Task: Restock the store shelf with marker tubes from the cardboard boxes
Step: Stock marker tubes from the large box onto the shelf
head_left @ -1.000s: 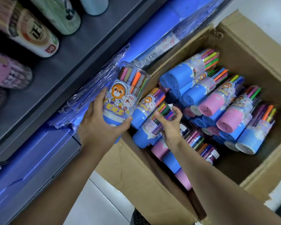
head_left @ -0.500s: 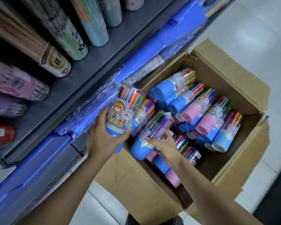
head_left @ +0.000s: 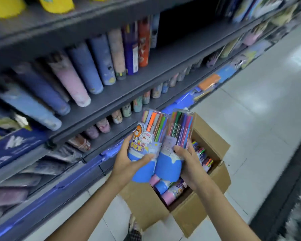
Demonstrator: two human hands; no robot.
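My left hand [head_left: 129, 162] grips a blue-based marker tube [head_left: 147, 136] with cartoon animals on its label. My right hand [head_left: 189, 164] grips a second blue-based marker tube [head_left: 176, 136] right beside it; the two tubes touch. Both are upright, lifted above the open cardboard box [head_left: 214, 176] on the floor, which holds several more pink and blue tubes [head_left: 170, 190]. The grey store shelf [head_left: 122, 94] stands to the left and ahead, with a dark gap at the upper right of its row of tall tubes.
Tall paper tubes [head_left: 80, 75] lean in a row on the middle shelf. Small tubes [head_left: 137, 105] line the shelf below. Blue packets [head_left: 16, 146] fill the lower shelves. Pale tiled aisle floor [head_left: 259, 119] stretches to the right. Image is motion-blurred.
Both hands have risen out of the box, each with a marker tube. My right hand took hold of its tube and lifted it. The view swung up toward the shelves.
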